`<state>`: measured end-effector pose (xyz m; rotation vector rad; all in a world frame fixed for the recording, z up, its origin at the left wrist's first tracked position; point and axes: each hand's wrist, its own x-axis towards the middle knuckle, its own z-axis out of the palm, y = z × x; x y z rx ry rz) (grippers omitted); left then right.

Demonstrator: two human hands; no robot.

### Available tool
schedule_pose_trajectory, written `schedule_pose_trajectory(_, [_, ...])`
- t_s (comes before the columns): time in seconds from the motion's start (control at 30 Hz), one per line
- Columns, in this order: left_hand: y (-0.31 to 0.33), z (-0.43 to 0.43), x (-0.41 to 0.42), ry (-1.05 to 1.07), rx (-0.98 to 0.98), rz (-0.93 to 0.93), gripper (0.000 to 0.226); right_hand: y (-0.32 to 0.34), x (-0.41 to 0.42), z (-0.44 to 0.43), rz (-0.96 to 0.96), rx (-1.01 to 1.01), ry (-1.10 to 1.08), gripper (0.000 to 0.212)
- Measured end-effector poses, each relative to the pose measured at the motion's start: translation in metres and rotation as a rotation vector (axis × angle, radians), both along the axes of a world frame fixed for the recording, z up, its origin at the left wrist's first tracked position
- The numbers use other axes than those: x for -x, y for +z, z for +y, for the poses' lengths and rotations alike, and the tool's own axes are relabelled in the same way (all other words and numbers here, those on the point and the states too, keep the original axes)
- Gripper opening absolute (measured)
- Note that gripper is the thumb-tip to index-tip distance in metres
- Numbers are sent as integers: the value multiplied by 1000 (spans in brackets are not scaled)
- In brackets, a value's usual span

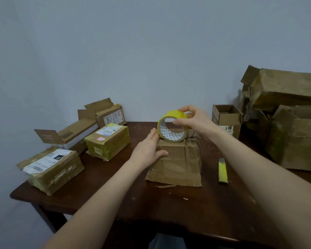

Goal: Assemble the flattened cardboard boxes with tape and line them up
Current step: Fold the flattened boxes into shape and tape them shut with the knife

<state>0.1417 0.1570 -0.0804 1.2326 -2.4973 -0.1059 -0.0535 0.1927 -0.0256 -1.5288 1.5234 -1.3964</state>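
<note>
Head view: brown box [176, 159] sits mid table [115, 198]. Left hand [147, 150] flat, fingers straight, pressing box top. Right hand [192, 119] grips yellow tape roll [171, 128] standing on box. Taped boxes [106, 142] at left. Yellow cutter [222, 171] lies right of box.

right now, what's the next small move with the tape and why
Probably draw the tape roll toward you across the box top: the right hand grips the roll at its far edge, while the left hand presses flat beside it.
</note>
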Motion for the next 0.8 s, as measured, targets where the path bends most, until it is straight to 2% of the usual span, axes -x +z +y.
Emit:
schedule_pose_trajectory(0.2, [2,5,-1,6,-15,-36,84,21,15,12,224,26,-40,35])
schedule_pose_trajectory(0.47, [-1,4,0,0,14,-61,85,26,39,14,415,-12,-81,47])
schedule_pose_trajectory(0.53, [1,1,0,33,97,-148,88,19,38,15,397,6,-108,51])
schedule_pose_trajectory(0.63, [6,3,12,46,252,-301,94,10,33,18,269,35,-109,49])
schedule_pose_trajectory(0.8, [6,8,39,-68,222,-243,89,10,21,19,231,58,-182,45])
